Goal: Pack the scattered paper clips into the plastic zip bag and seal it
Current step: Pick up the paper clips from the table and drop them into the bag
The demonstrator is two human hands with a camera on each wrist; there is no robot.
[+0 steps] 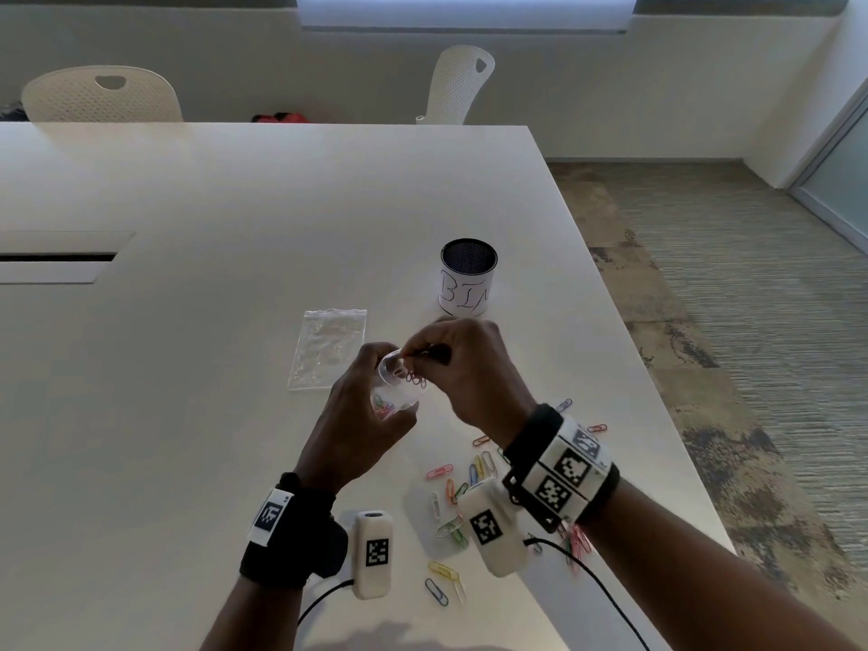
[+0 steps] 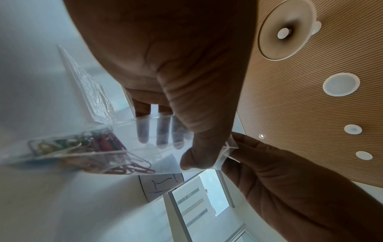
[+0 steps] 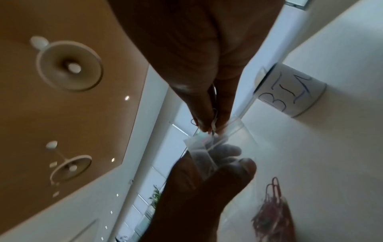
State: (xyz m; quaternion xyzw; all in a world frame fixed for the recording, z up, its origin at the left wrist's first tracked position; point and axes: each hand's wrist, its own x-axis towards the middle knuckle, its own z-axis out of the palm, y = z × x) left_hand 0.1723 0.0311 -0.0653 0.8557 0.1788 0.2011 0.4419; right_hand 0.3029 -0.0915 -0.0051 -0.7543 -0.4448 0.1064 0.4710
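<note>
Fingers (image 2: 143, 131) of left hand (image 1: 361, 415) gripping zip bag (image 1: 399, 382), right hand (image 1: 465, 368) pinching its mouth, clips (image 2: 99, 147) inside clearest from left wrist

the right wrist strap (image 1: 559, 467) hides some loose paper clips (image 1: 474, 472); clips inside the zip bag (image 3: 271, 211) blur together.

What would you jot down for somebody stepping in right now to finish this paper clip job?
Left hand: holds the open zip bag above the table, some clips already inside.
Right hand: fingers pinch paper clips at the bag's mouth, feeding them in.
Loose clips lie on the table near the wrists. A second, empty bag lies flat beside the cup marked BIN.
Done: part of the clips bagged.
Left: gather the remaining clips, then press the zip shut.
</note>
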